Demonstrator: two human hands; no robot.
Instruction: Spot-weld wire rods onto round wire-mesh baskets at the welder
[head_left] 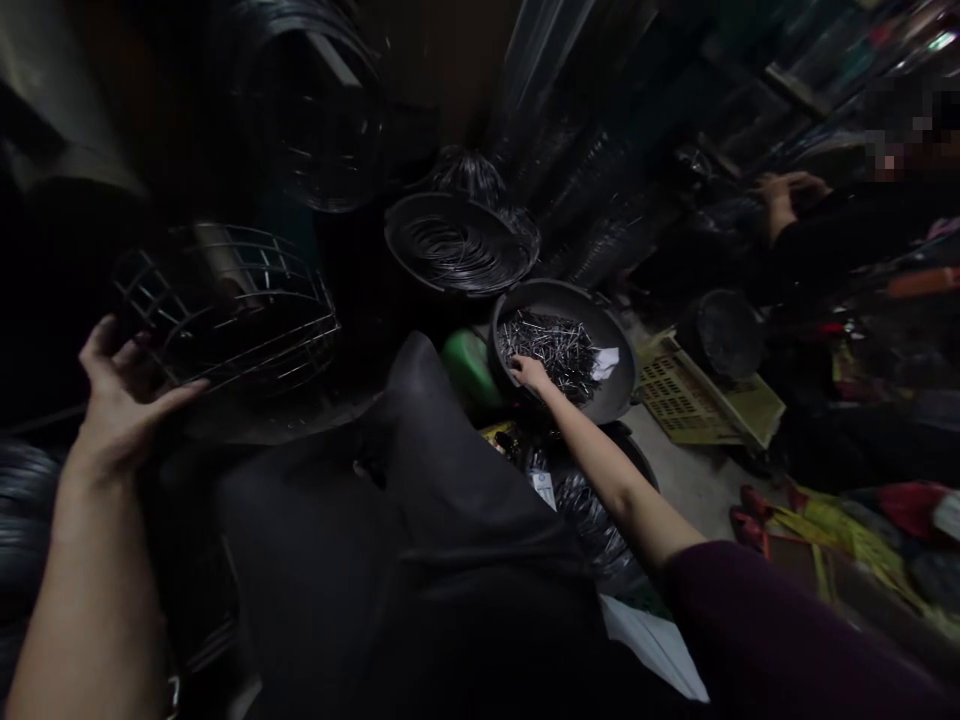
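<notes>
On the left, my left hand [124, 400] is at the near side of a round wire basket [247, 370], its thumb and fingers spread around the rim. My right hand [529, 372] reaches into a dark round pan [619, 380] and touches a heap of short metal pieces [559, 345]; its fingers are bent together, and what they hold is too small to name. A white scrap of paper [604, 362] lies beside the heap. Behind the pan stands a dark dish [450, 245] with coiled wire.
A yellow-green crate [686, 395] stands right of the pan. A green object [469, 368] is beside the pan. Below lies bundled dark wire [596, 520]. Another person's hands [791, 190] are at the upper right. Red and yellow items [847, 530] lie at the right.
</notes>
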